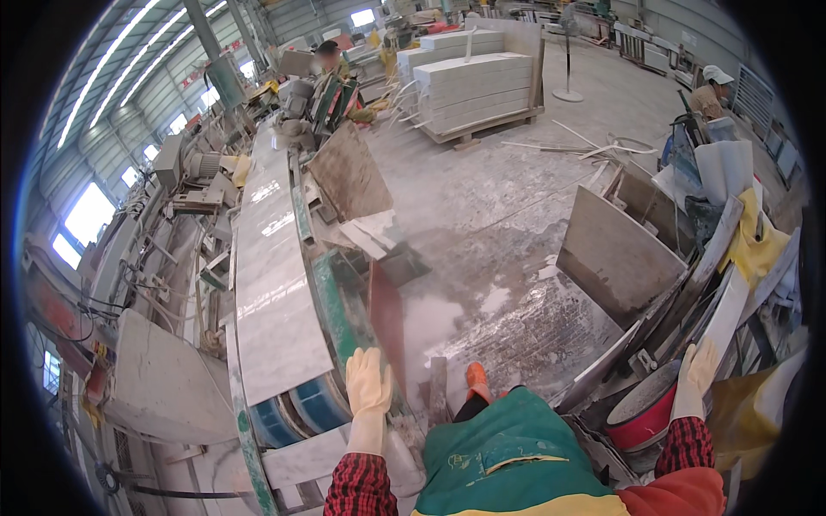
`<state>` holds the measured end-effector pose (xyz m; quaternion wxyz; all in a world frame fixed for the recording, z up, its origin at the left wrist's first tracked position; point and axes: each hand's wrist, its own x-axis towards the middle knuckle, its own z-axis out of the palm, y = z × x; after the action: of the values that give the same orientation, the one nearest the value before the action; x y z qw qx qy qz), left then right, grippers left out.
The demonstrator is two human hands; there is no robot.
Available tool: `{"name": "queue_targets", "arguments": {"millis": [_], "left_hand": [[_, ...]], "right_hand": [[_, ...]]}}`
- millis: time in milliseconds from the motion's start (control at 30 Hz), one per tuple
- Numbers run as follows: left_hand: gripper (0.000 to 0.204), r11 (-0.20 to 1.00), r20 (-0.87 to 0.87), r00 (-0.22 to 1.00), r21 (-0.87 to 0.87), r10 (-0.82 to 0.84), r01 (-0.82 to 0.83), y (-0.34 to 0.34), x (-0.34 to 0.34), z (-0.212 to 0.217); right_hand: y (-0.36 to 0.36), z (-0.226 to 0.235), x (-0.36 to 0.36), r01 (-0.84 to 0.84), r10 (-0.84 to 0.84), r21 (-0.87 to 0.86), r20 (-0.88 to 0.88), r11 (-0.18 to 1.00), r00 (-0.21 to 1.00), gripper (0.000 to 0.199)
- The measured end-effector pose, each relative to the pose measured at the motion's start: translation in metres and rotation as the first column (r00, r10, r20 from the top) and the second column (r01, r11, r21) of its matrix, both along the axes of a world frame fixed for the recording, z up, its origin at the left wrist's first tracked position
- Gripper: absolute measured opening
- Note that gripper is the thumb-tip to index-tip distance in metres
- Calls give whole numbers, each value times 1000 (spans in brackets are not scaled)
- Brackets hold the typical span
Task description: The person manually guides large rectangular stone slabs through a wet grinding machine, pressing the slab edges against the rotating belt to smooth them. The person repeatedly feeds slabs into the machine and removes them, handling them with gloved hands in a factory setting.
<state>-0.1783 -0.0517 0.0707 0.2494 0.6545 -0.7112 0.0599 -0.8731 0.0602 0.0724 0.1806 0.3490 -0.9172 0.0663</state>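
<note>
Fingers together and extended, the gloved left hand (368,383) rests flat on the green rail (337,314) just right of the long marble slab (271,284). The gloved right hand (697,374) hangs loose and holds nothing, just beside the red bucket (644,417), near right.

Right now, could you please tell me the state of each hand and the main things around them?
Left hand: gloved, open, at the conveyor's green edge.
Right hand: gloved, open, above the red bucket.
Marble slab: flat on the conveyor.
Grey slab: leaning upright.
Floor: wet, dusty.
</note>
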Motion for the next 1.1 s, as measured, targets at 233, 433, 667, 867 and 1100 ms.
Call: {"name": "queue_targets", "arguments": {"millis": [233,433,667,867,1100], "left_hand": [[34,1000,-1,1000,0,-5,5,-1,-2,5],[28,1000,1,1000,-30,-7,7,-2,-5,11],[25,999,-13,1000,-38,-13,13,-2,-9,15],[26,999,7,1000,-31,-8,8,-2,-8,14],[41,985,-34,998,166,43,-37,-2,-7,14]], "right_hand": [[3,-2,4,-2,2,-2,3,1000,1000,53],[10,-15,0,-54,53,-41,-36,998,998,54],[12,-12,12,-66,64,-57,-43,996,997,55],[17,-17,16,-120,113,-86,-80,989,990,58],[22,-20,24,-130,119,-92,-111,987,987,59]]}}
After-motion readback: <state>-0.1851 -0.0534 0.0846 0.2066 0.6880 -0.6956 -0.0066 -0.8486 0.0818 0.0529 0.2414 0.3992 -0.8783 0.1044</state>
